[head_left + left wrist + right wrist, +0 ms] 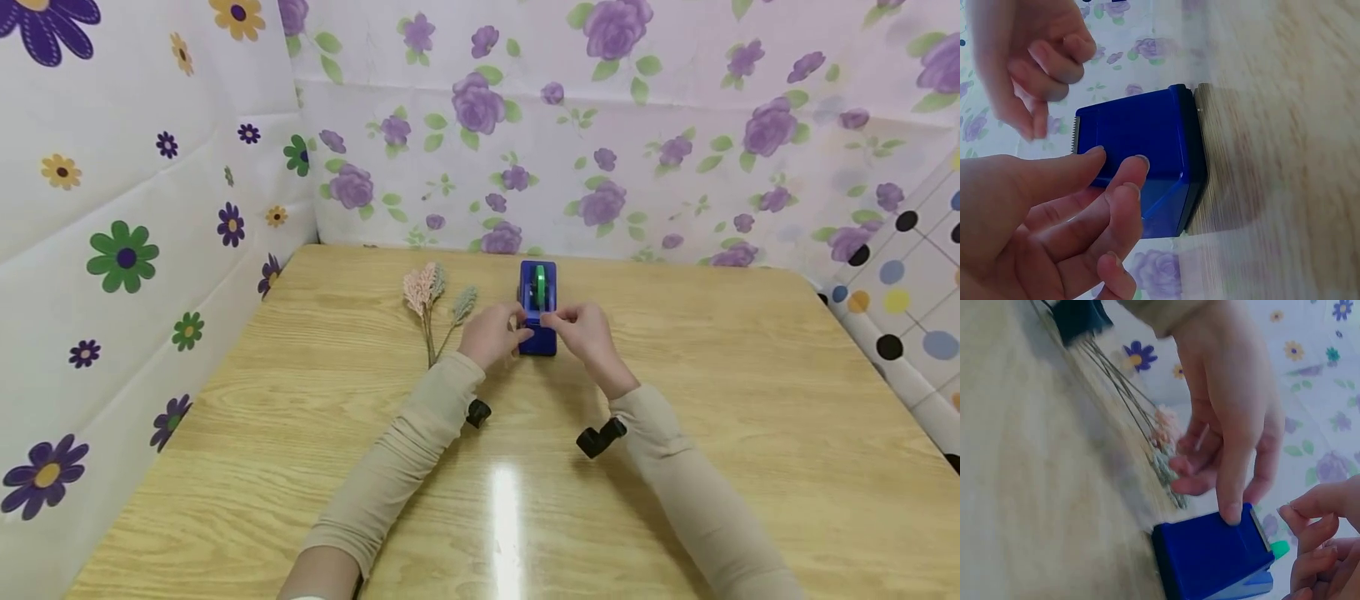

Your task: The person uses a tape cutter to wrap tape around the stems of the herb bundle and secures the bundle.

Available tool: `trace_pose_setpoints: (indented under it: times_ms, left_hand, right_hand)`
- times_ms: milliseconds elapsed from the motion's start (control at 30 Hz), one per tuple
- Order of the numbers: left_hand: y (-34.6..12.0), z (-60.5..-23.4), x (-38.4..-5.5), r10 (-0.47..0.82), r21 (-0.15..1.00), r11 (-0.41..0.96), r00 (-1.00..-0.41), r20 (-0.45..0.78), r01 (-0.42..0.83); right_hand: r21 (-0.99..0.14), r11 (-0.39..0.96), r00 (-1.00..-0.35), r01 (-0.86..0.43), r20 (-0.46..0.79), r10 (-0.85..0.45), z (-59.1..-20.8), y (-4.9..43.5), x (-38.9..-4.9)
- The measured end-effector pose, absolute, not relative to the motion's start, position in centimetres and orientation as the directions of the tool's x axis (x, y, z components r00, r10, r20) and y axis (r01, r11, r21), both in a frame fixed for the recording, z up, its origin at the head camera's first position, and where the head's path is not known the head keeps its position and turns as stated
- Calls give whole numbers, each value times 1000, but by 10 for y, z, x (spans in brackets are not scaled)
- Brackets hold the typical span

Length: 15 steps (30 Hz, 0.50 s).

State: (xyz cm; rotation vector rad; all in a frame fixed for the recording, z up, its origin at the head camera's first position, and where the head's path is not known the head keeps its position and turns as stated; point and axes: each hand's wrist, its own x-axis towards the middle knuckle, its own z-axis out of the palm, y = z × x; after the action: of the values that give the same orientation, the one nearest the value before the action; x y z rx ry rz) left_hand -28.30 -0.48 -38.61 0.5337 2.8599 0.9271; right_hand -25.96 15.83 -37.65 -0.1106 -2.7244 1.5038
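Note:
A blue tape dispenser [538, 343] with a green roll [540, 286] stands at the back middle of the table. Its serrated cutter [1075, 135] shows in the left wrist view. My left hand [491, 333] holds the dispenser near the cutter, thumb on its front face and a finger along its side; the other fingers curl loosely. Just right of the cutter, my right hand [583, 332] pinches with thumb and forefinger at what seems the end of the tape; the strip itself is too faint to make out. Its other fingers [1054, 65] are curled.
Artificial flower stems, one with a pink head [420, 287] and others grey-green [465, 304], lie left of the dispenser. Flowered cloth [480, 167] hangs behind the wooden table [712, 333]. Black wrist cameras [600, 437] sit under both forearms.

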Motion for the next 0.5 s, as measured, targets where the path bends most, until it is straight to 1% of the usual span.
trace_pose_setpoints:
  times_ms: [100,300,500]
  left_hand:
    - [-5,-386,-283,347,575,762,-938,28,299]
    - [-5,-384,-282,340,573,769,-940,8,283]
    - [-5,-382,-280,342,596,754,-940,3,276]
  right_hand:
    - [-857,513,-999,43,-23,45,-376,158,-247]
    - [-882,465,-997,75,-76,17,-378,157,-217]
    - [-893,446,-998,57,-67,-8,-380,158,-189]
